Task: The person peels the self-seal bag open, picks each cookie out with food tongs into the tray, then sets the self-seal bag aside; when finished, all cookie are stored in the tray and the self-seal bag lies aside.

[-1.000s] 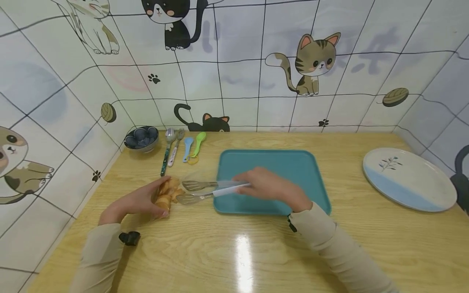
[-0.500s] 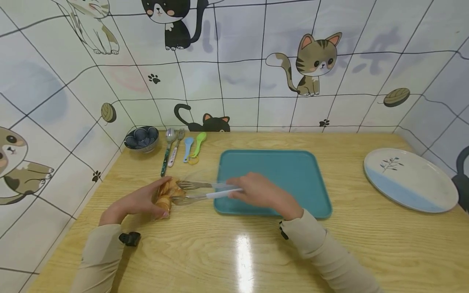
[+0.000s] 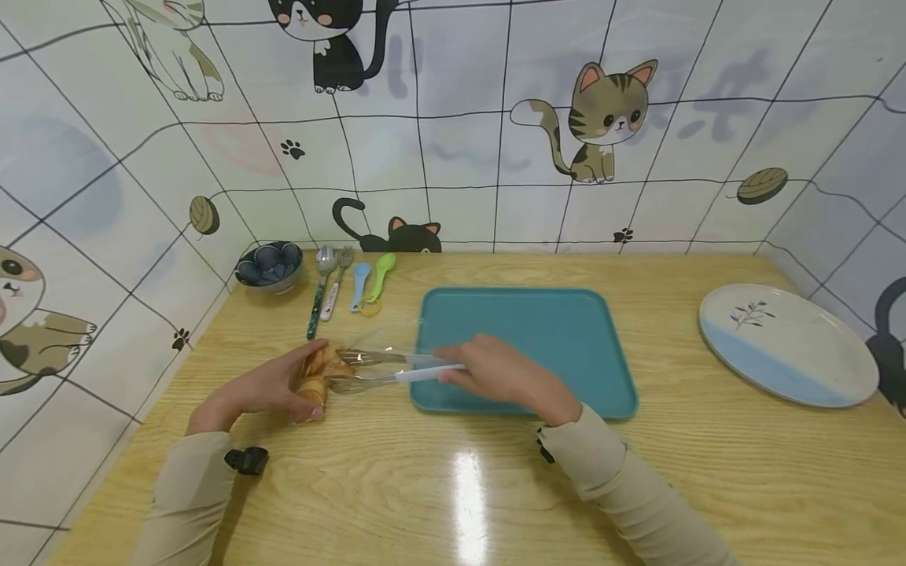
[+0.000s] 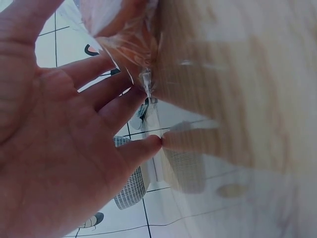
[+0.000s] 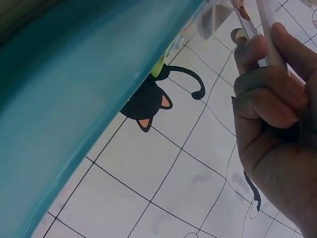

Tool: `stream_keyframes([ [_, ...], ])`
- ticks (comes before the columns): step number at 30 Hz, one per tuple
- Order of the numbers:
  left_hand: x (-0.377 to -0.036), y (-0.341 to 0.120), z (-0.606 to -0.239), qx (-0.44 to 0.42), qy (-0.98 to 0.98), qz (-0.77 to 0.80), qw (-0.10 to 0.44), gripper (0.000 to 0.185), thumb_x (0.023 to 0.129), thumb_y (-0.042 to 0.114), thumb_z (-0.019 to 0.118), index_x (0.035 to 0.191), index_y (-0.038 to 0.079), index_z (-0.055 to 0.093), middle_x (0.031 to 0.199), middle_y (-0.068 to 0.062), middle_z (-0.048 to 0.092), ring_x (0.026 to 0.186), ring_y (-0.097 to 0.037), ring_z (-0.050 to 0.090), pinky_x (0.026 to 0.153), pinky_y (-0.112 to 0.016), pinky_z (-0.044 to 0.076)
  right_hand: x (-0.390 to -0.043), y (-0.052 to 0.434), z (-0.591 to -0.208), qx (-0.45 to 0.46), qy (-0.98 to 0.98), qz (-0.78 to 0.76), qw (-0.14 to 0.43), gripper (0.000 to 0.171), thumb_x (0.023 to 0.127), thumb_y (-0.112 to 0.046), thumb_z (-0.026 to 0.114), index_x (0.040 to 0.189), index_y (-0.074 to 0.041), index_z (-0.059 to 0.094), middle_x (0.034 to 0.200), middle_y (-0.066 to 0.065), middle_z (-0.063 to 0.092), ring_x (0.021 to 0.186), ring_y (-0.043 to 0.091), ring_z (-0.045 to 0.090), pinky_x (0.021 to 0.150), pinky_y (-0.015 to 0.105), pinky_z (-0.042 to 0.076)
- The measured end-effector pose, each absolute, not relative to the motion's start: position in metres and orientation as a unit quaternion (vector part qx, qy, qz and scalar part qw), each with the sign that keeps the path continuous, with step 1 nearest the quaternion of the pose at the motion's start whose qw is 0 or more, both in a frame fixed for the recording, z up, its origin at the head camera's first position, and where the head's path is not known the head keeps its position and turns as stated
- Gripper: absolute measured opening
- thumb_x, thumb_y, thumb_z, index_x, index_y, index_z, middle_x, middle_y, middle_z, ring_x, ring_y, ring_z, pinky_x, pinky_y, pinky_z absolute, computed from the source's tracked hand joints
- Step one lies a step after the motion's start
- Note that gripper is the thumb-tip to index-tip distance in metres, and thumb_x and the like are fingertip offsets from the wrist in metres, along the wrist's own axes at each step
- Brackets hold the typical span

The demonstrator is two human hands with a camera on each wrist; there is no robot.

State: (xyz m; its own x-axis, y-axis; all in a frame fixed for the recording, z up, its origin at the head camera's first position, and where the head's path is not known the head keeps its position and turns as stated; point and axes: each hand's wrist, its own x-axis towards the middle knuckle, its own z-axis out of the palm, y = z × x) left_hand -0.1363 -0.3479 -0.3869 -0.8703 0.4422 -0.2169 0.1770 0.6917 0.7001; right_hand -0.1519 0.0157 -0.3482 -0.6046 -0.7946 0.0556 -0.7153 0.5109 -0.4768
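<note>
As a second ago right hand [image 3: 495, 369] gripped tongs [image 3: 382, 369], now tips farther into left-held bread bag [image 3: 317, 377].

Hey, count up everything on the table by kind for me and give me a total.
Tongs, gripped by the right hand: 1
Bagged bread, held by the left hand: 1
Tray: 1
Plate: 1
Bowl: 1
Metal spoon: 1
Metal fork: 1
Plastic spoons, blue and green: 2
Total: 9

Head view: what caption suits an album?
Right hand holds tongs at bagged bread, steadied by left hand.
</note>
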Motion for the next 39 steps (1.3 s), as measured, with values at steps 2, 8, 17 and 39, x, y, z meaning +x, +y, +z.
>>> stream_keyframes([
  [2,-0.137,-0.347,-0.387,0.170,0.901,0.351,0.189,0.112,0.066,0.030,0.085,0.148,0.002,0.014,0.150,-0.025,0.012,0.135,-0.045,0.010,0.101,-0.063,0.015,-0.152,0.016,-0.348,-0.440,0.864,-0.232,0.081,0.039,0.094,-0.023,0.056,0.128,-0.004,0.056,0.052,-0.007,0.044,0.040,0.004,0.023,0.044,0.021,0.025],
  [8,-0.139,-0.347,-0.389,0.171,0.893,0.369,0.195,0.112,0.066,0.029,0.085,0.148,0.003,0.013,0.150,-0.025,0.012,0.135,-0.044,0.008,0.102,-0.063,0.014,-0.153,0.019,-0.350,-0.444,0.860,-0.238,0.079,0.039,0.095,-0.023,0.055,0.129,-0.004,0.056,0.050,-0.007,0.042,0.040,0.005,0.022,0.044,0.021,0.024],
  [17,-0.138,-0.348,-0.387,0.173,0.895,0.365,0.189,0.111,0.066,0.027,0.085,0.149,0.004,0.014,0.150,-0.025,0.012,0.135,-0.045,0.007,0.101,-0.064,0.013,-0.155,0.029,-0.339,-0.450,0.850,-0.262,0.083,0.039,0.094,-0.021,0.056,0.127,0.000,0.056,0.055,-0.006,0.051,0.040,0.003,0.025,0.044,0.019,0.027],
  [39,-0.136,-0.356,-0.387,0.156,0.897,0.363,0.199,0.111,0.068,0.029,0.084,0.149,0.005,0.012,0.150,-0.027,0.008,0.135,-0.047,0.004,0.100,-0.065,0.010,-0.139,0.101,-0.273,-0.366,0.894,-0.239,0.099,0.037,0.093,-0.021,0.058,0.125,-0.001,0.058,0.086,-0.001,0.065,0.053,0.006,0.042,0.055,0.028,0.039],
])
